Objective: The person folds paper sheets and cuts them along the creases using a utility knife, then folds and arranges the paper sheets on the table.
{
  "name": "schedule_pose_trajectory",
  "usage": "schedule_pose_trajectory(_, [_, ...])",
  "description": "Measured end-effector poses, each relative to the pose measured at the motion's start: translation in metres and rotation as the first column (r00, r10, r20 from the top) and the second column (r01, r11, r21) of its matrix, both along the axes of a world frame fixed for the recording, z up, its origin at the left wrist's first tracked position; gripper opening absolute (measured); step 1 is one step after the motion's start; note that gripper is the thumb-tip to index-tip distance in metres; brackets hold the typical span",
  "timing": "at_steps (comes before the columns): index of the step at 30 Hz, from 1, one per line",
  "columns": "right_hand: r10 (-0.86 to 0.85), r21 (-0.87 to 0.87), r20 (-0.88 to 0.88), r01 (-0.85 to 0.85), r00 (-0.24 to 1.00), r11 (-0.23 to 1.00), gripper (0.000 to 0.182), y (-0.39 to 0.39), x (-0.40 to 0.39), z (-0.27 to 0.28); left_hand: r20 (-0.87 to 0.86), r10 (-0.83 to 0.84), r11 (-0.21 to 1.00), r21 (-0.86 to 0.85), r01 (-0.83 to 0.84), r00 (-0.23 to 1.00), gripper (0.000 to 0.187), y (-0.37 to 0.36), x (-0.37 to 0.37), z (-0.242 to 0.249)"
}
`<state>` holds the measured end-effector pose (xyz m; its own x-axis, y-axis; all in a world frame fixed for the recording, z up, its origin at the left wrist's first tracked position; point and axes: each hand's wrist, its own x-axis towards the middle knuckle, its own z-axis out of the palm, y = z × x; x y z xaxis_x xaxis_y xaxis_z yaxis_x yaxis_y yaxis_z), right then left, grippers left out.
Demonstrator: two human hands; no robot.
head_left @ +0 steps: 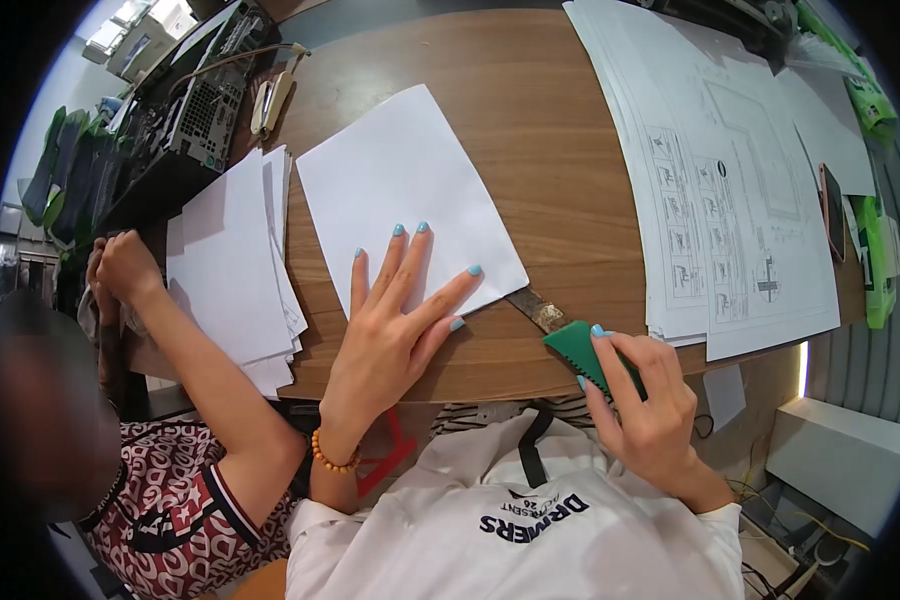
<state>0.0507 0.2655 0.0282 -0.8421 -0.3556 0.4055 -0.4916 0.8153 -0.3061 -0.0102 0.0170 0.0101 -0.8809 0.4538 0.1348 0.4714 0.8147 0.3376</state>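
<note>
Sheet [400, 190] — plain white, flat, pinned by left hand [390, 330].

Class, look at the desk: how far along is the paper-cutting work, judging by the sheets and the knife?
Looks done: a stack of white sheets lies at the left. In hand: the left hand presses flat on a folded white sheet, while the right hand holds a green-handled knife, its blade at the sheet's edge. Left: that sheet appears uncut.

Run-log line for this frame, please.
left hand: flat on folded sheet | right hand: grips green-handled blade at sheet's edge | paper stack alongside
</note>
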Motion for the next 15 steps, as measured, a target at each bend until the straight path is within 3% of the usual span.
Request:
schedule_pose_trajectory(7, [-0.017,-0.032,-0.045,0.015,0.999,0.999,0.042,-0.0038,-0.0010,-0.0054,-0.012,-0.019,0.998,-0.064,0.018,1.000,0.044,0.0011,-0.0005,-0.0019])
schedule_pose_trajectory(15, [-0.038,-0.051,0.010,0.038,0.999,0.998,0.045,0.0041,-0.0027,-0.0002,0.020,-0.004,1.000,-0.027,0.004,1.000,0.046,0.0020,-0.0009,0.0015])
